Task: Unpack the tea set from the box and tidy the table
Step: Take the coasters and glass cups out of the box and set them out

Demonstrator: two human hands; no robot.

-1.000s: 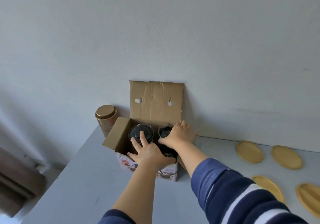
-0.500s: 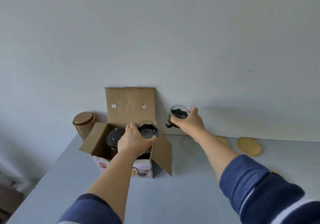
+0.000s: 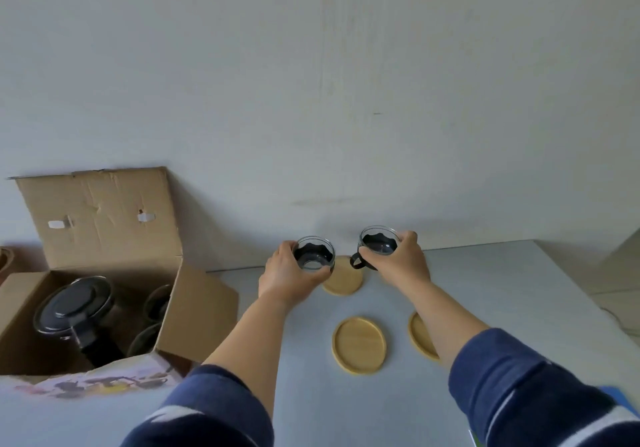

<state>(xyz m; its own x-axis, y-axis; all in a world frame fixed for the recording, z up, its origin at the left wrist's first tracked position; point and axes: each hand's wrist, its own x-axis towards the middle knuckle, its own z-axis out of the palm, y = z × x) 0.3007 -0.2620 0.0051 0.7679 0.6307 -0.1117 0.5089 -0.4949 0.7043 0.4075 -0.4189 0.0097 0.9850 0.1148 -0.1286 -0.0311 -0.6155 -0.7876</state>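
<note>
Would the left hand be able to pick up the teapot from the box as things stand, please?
Probably not yet: the left hand is shut around a glass cup over a coaster. The teapot sits uncovered in the open box, so the way is free once the cup is put down.

Grey table (image 3: 519, 308), cardboard box (image 3: 194, 311), wooden coasters (image 3: 359, 344)
</note>
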